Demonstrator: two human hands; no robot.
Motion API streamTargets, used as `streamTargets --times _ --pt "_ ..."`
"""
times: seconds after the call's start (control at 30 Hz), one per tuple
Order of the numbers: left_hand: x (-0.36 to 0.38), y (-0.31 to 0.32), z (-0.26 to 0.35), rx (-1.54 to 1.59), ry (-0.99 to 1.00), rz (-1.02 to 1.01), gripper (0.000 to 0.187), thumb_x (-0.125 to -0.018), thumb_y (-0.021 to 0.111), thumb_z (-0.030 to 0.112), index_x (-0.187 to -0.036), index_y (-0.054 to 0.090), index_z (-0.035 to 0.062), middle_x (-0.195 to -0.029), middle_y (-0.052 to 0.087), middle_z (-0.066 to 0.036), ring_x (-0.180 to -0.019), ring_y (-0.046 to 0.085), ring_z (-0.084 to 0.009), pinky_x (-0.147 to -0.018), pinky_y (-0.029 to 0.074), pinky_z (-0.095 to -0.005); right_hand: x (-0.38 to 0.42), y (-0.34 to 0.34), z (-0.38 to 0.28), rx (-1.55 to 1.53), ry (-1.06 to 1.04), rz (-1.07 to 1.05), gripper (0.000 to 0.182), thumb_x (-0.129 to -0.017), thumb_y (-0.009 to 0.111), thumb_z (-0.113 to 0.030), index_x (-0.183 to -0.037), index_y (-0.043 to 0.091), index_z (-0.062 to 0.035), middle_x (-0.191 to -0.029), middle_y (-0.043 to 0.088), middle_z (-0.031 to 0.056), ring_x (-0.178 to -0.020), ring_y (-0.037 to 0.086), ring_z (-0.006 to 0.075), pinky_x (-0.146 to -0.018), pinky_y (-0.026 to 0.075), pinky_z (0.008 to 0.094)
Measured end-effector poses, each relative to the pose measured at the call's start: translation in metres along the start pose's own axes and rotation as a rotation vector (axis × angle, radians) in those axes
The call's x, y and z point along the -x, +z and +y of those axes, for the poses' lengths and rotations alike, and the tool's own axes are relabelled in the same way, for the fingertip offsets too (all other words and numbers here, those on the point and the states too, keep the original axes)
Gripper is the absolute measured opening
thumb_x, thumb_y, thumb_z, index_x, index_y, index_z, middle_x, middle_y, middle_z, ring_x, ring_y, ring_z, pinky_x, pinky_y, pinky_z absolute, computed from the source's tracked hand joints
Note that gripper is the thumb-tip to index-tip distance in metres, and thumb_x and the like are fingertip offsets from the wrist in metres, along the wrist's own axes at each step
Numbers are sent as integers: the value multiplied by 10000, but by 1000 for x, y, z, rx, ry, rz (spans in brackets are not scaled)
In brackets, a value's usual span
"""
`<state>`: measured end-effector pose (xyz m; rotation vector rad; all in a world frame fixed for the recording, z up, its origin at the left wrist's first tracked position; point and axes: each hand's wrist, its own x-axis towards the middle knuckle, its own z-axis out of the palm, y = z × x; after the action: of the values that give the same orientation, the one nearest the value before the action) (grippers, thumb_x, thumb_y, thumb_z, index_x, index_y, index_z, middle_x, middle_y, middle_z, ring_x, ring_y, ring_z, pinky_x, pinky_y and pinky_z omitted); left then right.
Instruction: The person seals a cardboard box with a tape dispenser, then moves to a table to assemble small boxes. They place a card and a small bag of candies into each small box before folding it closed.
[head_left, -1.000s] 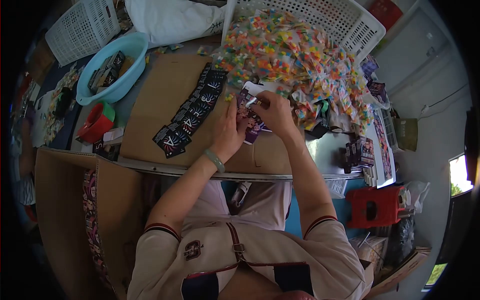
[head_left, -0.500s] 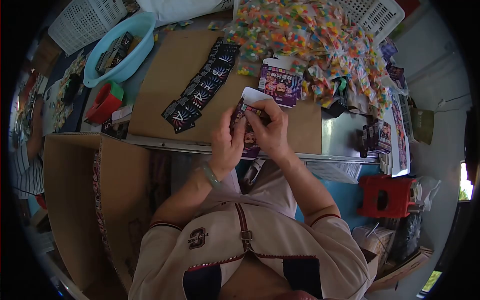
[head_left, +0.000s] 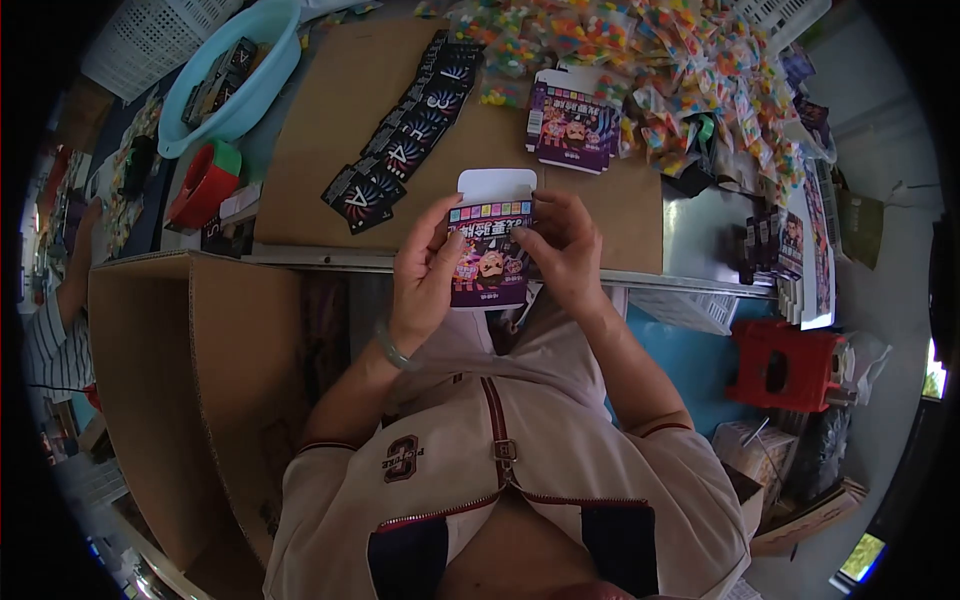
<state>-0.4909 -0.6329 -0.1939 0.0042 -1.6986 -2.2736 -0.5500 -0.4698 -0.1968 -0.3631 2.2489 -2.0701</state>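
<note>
A purple printed carton (head_left: 490, 255) with a raised white flap is held between both hands over the table's front edge. My left hand (head_left: 425, 270) grips its left side, thumb on the printed face. On the right side, my right hand (head_left: 565, 250) holds the carton between thumb and fingers. Similar purple cartons (head_left: 572, 125) lie in a small stack beyond my hands. Black packets (head_left: 400, 150) form an overlapping row on the brown cardboard sheet (head_left: 310, 150). Behind are many small clear bags of colourful candy (head_left: 670, 60).
A blue basin (head_left: 240, 90) and a red and green tape roll (head_left: 205, 185) are at left. An open cardboard box (head_left: 150, 400) stands at lower left. More cartons (head_left: 770, 245) and a red stool (head_left: 785, 365) are at right. Another person's arm (head_left: 78, 265) shows far left.
The carton has turned more upright and its printed face now shows more fully. My hands have moved apart to its two sides. The camera view has shifted slightly.
</note>
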Motion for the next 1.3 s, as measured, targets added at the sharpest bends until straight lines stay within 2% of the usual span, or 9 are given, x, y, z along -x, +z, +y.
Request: streamTargets --times 0.27,0.43,0.5,0.6,0.73,0.8,0.97,1.13,1.3 --pt "53 -39 -13 -94 -262 -13 176 -944 560 30 -1117 553 -2 -865 630 -15 -759 547 -25 -662 435 -175 52 -2 11 118 167 -303 234 -795 732 9 -1014 650 17 -841 663 27 -775 615 62 -676 510 225" --pt "81 -67 -36 -167 -414 -75 84 -926 598 49 -986 608 -9 -833 630 -13 -720 543 -34 -644 436 -186 71 -5 35 207 -9 -380 89 -781 736 8 -853 684 10 -788 644 6 -708 586 51 -604 475 207" --pt "86 -73 -48 -277 -285 -80 72 -909 615 54 -934 625 -13 -782 625 -14 -705 549 -53 -644 447 -203 73 -5 32 66 303 -430 93 -785 729 15 -863 680 13 -794 643 13 -717 589 54 -612 480 214" --pt "75 -71 -46 -375 -95 -113 61 -874 641 30 -907 638 -21 -770 622 -23 -702 561 -75 -643 453 -217 72 2 33 -100 359 -324 63 -796 722 -10 -815 667 13 -730 619 11 -651 555 44 -568 463 229" --pt "76 -63 -34 -404 -192 -105 80 -848 662 14 -920 651 -20 -803 628 -35 -717 578 -93 -646 456 -218 71 -1 36 -71 340 -331 48 -791 710 -8 -795 665 7 -712 624 42 -630 587 89 -560 473 259" --pt "76 -55 -31 -275 -245 3 76 -828 677 3 -902 661 -9 -823 634 -37 -721 587 -92 -640 457 -218 72 -7 43 198 -124 -428 67 -770 712 -4 -833 686 -7 -725 631 84 -656 633 176 -576 493 290" --pt "73 -71 -38 -303 -185 -238 79 -819 690 16 -892 669 -5 -813 636 -23 -693 578 -65 -634 460 -213 69 -8 23 174 -94 -503 83 -801 701 12 -870 673 50 -804 645 83 -659 632 124 -580 505 245" --pt "64 -57 -24 -324 -324 -227 87 -813 695 15 -896 686 -11 -786 632 3 -678 563 -37 -612 449 -197 59 -9 18 18 479 -493 74 -791 707 -22 -836 695 35 -716 635 80 -641 614 110 -549 477 248" --pt "61 -61 -24 -212 -442 -237 104 -847 663 14 -936 709 -16 -792 640 20 -694 569 -32 -610 447 -181 69 -5 28 137 238 -437 70 -806 695 -19 -839 688 43 -800 665 105 -655 621 114 -556 473 242"
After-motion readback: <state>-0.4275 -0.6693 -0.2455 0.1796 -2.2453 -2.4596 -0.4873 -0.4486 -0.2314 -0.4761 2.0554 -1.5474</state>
